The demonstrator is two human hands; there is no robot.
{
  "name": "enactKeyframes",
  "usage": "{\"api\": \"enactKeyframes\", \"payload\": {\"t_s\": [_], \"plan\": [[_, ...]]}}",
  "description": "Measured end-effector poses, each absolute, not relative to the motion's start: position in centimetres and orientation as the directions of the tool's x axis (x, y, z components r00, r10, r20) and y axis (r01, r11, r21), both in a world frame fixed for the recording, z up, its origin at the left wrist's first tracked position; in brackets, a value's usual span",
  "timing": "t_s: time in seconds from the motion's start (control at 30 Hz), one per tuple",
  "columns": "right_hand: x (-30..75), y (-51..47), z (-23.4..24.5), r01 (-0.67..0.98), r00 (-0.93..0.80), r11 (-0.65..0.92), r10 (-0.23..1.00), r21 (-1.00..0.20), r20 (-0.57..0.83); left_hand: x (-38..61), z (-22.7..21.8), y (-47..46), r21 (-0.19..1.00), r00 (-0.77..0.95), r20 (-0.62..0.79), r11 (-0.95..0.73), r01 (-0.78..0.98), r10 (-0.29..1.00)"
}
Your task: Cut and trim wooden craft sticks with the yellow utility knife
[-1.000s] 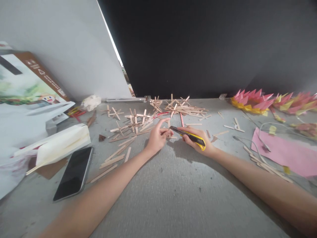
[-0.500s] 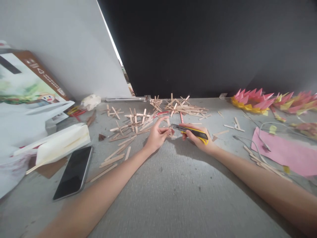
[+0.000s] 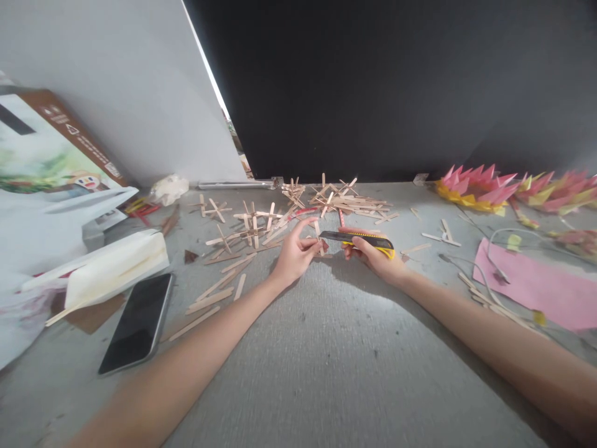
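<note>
My right hand (image 3: 375, 254) is closed around a black and yellow utility knife (image 3: 368, 241). The knife's blade points left, its tip meeting or lying very near a wooden craft stick (image 3: 319, 235). That stick stands roughly upright, pinched between the thumb and fingers of my left hand (image 3: 296, 254), whose index finger reaches out above it. Behind both hands lies a pile of loose craft sticks (image 3: 359, 204), with several glued or crossed stick pieces (image 3: 255, 224) to the left. A red patterned strip (image 3: 341, 219) shows just beyond the knife.
On the left lie a phone (image 3: 136, 323), a cream paper packet (image 3: 119, 267) and a white bag (image 3: 28, 242). To the right are pink and yellow paper crowns (image 3: 478, 190), a pink sheet (image 3: 541, 286), a cable (image 3: 485, 274) and more sticks (image 3: 494, 305). A dark panel (image 3: 382, 87) stands behind.
The knife has turned flatter, and its blade has come slightly left and up against or near the stick. The held stick now shows more upright. My left hand has barely moved.
</note>
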State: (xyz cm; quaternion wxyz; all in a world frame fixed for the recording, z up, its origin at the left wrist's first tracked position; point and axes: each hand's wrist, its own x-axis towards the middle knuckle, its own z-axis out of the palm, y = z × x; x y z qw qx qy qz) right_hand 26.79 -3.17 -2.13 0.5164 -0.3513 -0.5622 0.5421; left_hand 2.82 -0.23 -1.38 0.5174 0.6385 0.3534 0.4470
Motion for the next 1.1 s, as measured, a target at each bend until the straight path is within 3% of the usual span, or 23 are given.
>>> {"api": "enactKeyframes", "payload": {"t_s": [0.2,0.33,0.53,0.67,1.1], "plan": [[26.7,-3.2,-2.1,-0.135,-0.248,0.157,0.951,-0.978,0.187,3.0,-1.3,-0.4,0.974,0.34,0.211,-0.225,0.003,0.917],[27.0,-3.3,-2.3,-0.153,-0.18,0.226,0.951,-0.962,0.252,3.2,-1.2,-0.7,0.972,0.358,0.214,-0.234,0.013,0.909],[27.1,-4.4,-1.1,0.113,-0.196,0.415,0.9,-0.903,0.389,3.1,-1.4,-0.7,0.977,0.283,0.205,-0.214,0.002,0.937],[27.0,-4.6,-0.5,0.177,-0.238,0.431,0.891,-0.885,0.387,3.1,-1.5,-0.7,0.972,0.293,0.21,-0.23,0.037,0.933],[27.0,-4.1,-1.2,0.099,-0.188,0.382,0.914,-0.919,0.36,3.3,-0.9,-0.8,0.973,0.337,0.208,-0.228,0.021,0.918]]}}
